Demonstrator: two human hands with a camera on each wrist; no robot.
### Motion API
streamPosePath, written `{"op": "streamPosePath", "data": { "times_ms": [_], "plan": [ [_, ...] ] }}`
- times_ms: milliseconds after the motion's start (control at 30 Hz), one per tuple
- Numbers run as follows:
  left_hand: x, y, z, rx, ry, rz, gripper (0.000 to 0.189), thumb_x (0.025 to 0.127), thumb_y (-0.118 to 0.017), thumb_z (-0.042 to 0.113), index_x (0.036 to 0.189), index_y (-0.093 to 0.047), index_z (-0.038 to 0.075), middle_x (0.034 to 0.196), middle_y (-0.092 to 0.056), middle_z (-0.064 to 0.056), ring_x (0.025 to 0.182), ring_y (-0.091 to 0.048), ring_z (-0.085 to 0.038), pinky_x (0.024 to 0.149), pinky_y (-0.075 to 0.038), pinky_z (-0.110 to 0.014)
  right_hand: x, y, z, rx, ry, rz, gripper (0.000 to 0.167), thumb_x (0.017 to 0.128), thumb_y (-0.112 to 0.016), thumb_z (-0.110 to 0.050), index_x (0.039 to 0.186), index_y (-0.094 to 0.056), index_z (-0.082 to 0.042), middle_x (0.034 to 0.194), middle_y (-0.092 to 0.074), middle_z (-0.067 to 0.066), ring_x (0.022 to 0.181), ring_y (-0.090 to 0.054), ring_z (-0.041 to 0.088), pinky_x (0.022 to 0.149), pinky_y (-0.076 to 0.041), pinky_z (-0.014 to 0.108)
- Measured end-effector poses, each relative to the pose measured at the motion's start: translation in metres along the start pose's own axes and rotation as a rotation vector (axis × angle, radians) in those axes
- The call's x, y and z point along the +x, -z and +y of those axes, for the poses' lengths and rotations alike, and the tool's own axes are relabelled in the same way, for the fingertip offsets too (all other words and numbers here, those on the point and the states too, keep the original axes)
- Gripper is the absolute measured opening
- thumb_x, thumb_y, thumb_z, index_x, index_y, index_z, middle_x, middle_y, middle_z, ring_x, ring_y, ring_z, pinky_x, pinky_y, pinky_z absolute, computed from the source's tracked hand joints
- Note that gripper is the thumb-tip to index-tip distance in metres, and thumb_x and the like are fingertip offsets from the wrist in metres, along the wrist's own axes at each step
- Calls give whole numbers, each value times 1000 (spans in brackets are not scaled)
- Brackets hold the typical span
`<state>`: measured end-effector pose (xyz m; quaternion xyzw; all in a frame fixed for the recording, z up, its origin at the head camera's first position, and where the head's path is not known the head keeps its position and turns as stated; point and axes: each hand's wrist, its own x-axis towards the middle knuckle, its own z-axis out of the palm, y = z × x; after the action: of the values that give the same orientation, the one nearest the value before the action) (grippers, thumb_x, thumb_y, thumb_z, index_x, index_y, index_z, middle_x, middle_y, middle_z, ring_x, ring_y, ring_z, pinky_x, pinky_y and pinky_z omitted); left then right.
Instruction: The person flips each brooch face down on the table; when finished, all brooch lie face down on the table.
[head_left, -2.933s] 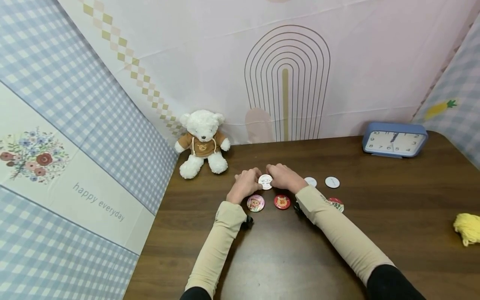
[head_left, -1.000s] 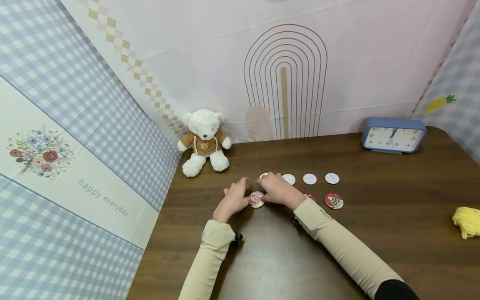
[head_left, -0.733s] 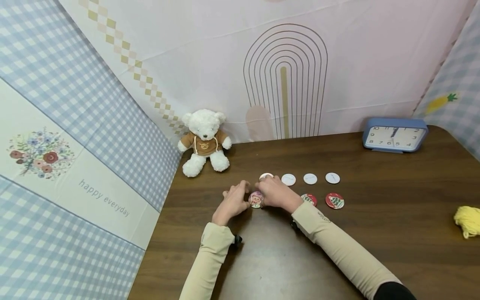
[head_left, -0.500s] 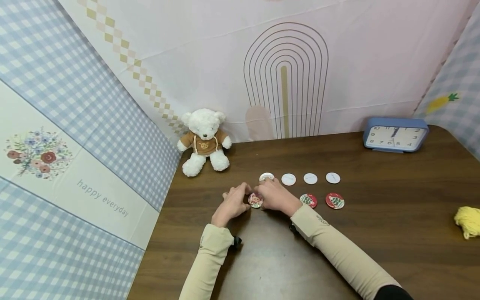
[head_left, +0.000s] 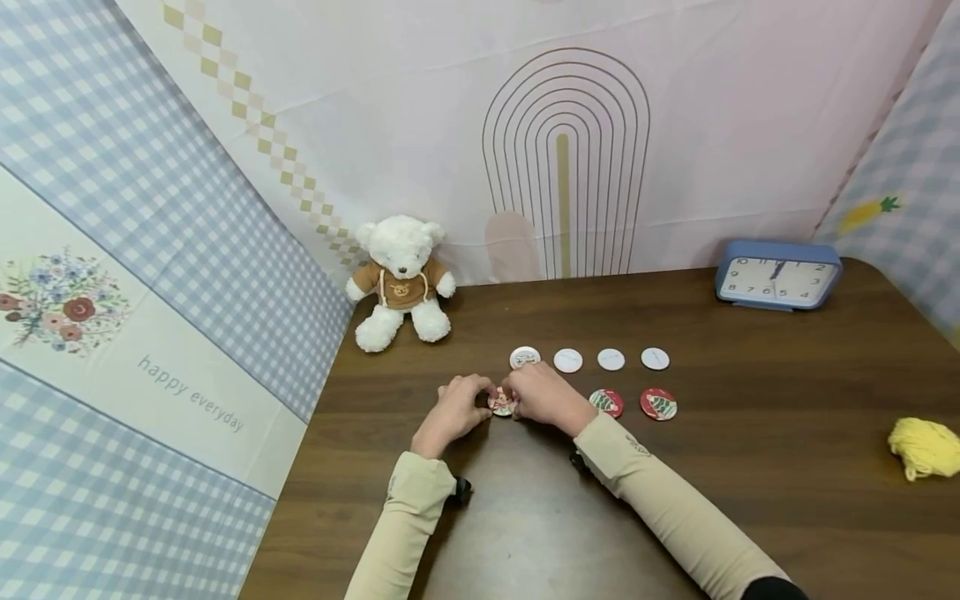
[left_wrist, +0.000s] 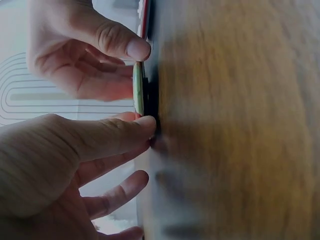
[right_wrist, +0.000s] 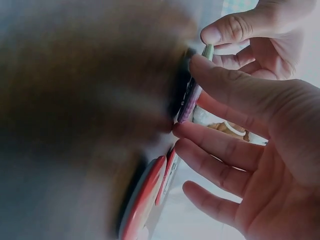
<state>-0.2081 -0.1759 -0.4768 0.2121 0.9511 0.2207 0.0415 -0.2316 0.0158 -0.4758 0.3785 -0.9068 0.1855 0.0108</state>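
Note:
A round pin badge [head_left: 501, 403] with a pink cartoon picture lies between both hands, low over the brown table. My left hand [head_left: 453, 412] holds its left edge with thumb and forefinger. From the other side my right hand [head_left: 547, 395] pinches it, thumb near and forefinger far. Its thin green edge [left_wrist: 138, 89] shows side-on in the left wrist view, and a purplish edge [right_wrist: 190, 104] in the right wrist view. Just behind the hands sits a white badge back [head_left: 524, 357] with its pin showing. The right hand hides the spot beside the held badge.
Two white discs [head_left: 567, 360] [head_left: 611, 359] and a third disc [head_left: 655, 359] continue the back row. Red tree badges [head_left: 606, 403] [head_left: 658, 404] lie in front. A teddy bear [head_left: 402, 283], blue clock [head_left: 778, 275] and yellow yarn [head_left: 924, 448] surround them.
Both hands have left the white badge back in the rear row and come nearer to the pink cartoon badge. Their fingers have closed in on its edges and now cover more of it.

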Motion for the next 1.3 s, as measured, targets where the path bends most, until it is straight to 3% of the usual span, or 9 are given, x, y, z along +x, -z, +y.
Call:
{"op": "streamPosePath", "data": {
  "times_ms": [267,633,900,1300],
  "plan": [
    [1,4,-1,14,-8,-20,17,85,-79,6,100,-75,13,104,-73,-3,103,-60,-33,81,-38,-49,-4,3,0,39,9,-12,29,75,-78,-4,62,-56,-17,58,-47,-10,54,-42,9,55,-38,30],
    [4,10,-2,-4,-52,24,14,92,-73,5,101,-80,13,98,-76,1,94,-68,-25,81,-43,-48,-7,17,2,119,75,-17,19,90,-74,-5,73,-67,-10,65,-54,-8,58,-43,7,58,-41,27],
    [7,12,0,62,-32,99,9,92,-73,11,97,-81,13,94,-77,0,91,-69,-25,81,-42,-51,-3,23,2,73,95,49,17,91,-70,-1,75,-70,-8,67,-55,-5,60,-46,10,59,-43,29],
    [10,8,5,42,-3,106,11,96,-68,12,101,-78,11,88,-74,1,79,-66,-20,81,-45,-50,1,20,8,84,37,70,20,91,-68,0,73,-66,-9,65,-51,-5,58,-45,11,58,-43,31]
  ]
}}
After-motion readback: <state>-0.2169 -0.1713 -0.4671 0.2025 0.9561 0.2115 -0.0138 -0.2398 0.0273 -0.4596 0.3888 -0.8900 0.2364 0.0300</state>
